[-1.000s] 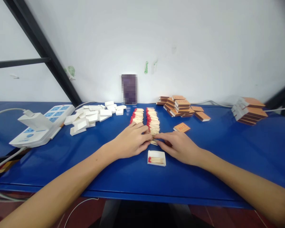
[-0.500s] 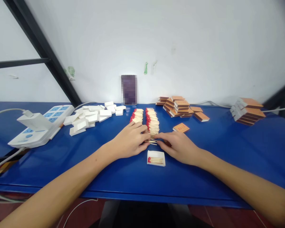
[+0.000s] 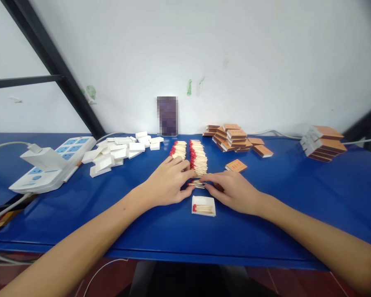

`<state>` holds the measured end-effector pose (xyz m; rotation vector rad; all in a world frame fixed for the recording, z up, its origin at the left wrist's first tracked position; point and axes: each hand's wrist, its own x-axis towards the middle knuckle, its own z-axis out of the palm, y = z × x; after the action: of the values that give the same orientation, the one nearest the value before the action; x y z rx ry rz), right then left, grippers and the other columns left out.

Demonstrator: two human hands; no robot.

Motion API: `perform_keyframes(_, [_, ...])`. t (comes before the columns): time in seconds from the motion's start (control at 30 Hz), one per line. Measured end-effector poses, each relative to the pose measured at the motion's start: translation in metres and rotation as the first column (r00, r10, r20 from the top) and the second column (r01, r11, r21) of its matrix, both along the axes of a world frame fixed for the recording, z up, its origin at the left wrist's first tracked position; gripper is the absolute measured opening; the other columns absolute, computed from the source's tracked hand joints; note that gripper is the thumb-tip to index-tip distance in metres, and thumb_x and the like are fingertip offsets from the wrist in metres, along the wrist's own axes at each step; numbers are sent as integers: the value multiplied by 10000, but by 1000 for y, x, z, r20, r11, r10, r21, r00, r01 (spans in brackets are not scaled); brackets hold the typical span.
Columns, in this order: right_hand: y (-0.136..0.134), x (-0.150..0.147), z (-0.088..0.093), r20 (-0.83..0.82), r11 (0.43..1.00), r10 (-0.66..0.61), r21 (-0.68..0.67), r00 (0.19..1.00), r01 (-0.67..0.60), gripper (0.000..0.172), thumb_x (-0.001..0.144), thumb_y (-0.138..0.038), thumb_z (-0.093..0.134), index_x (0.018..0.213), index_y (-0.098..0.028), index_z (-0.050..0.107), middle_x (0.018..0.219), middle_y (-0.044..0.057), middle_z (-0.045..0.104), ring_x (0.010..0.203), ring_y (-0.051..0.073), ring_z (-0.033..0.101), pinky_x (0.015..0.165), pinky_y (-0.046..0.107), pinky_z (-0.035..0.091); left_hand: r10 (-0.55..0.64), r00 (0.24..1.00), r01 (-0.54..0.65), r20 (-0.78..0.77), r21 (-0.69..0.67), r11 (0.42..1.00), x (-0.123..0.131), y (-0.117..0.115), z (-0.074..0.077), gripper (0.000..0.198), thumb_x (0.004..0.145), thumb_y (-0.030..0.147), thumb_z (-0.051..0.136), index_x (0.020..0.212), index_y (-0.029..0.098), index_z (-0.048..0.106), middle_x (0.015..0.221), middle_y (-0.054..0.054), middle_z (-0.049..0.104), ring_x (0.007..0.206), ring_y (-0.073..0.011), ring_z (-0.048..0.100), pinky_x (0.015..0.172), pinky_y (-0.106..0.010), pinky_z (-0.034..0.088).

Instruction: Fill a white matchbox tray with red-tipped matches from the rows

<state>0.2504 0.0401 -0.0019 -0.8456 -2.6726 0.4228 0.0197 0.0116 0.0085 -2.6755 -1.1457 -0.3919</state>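
Two rows of red-tipped matches (image 3: 198,156) lie in the middle of the blue table (image 3: 297,214). My left hand (image 3: 170,181) and my right hand (image 3: 230,189) meet at the near end of the right row. Between their fingertips lies a small bunch of matches (image 3: 197,184), pinched from both sides. Just in front of my hands sits an open white matchbox tray (image 3: 203,205) with a few matches in it. A single orange matchbox sleeve (image 3: 236,166) lies right of the rows.
A heap of empty white trays (image 3: 119,151) is at the back left, beside a white power strip (image 3: 49,163) with a plug and cables. Stacks of orange matchboxes (image 3: 235,137) stand at the back, more matchboxes (image 3: 324,143) far right. A dark card (image 3: 167,116) leans on the wall.
My hands have drawn a small bunch of matches away from the near end of the right row, toward me. The left hand shifted slightly left.
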Motion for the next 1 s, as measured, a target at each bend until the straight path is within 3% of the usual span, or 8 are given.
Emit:
perform_keyframes(0.2, [0, 0, -1, -7, 1000, -16, 25, 1000, 16, 296, 972, -232, 458, 1194, -200, 650, 754, 16, 687, 572, 124, 542, 585, 251, 325, 9, 1000, -9, -19, -7, 1000, 0, 0, 0, 218, 926, 317, 544, 1014, 180, 688, 921, -62, 583, 908, -227, 517, 791, -353, 374])
perform_keyframes(0.47, [-1, 0, 0, 21, 999, -20, 37, 1000, 20, 263, 967, -243, 463, 1135, -194, 659, 788, 24, 696, 612, 131, 571, 602, 257, 328, -6, 1000, 6, -3, -21, 1000, 0, 0, 1, 232, 931, 306, 544, 1049, 177, 696, 920, -58, 583, 893, -216, 520, 811, -360, 387])
perform_keyframes(0.73, [0, -1, -2, -7, 999, -38, 34, 999, 38, 327, 973, -255, 463, 1264, -208, 604, 676, -12, 633, 548, 121, 519, 576, 251, 308, -25, 1000, 25, 2, -47, 999, 1, 0, 3, 151, 923, 263, 543, 925, 169, 661, 897, -50, 575, 888, -215, 521, 815, -355, 386])
perform_keyframes(0.83, [0, -1, -2, -4, 999, -43, 33, 999, 43, 346, 975, -259, 465, 1298, -214, 583, 672, -17, 627, 548, 121, 517, 579, 250, 311, -10, 1000, 9, -5, -35, 999, 1, 0, 3, 145, 919, 264, 548, 986, 170, 637, 927, -50, 578, 906, -219, 523, 810, -353, 386])
perform_keyframes(1.0, [0, 0, -4, -7, 997, -68, 36, 998, 68, 411, 971, -259, 464, 1376, -203, 505, 636, -31, 606, 540, 132, 512, 570, 250, 318, 19, 1000, -19, -5, -21, 1000, 1, -1, 2, 296, 922, 281, 548, 1197, 175, 576, 1000, -65, 598, 958, -239, 522, 839, -367, 385])
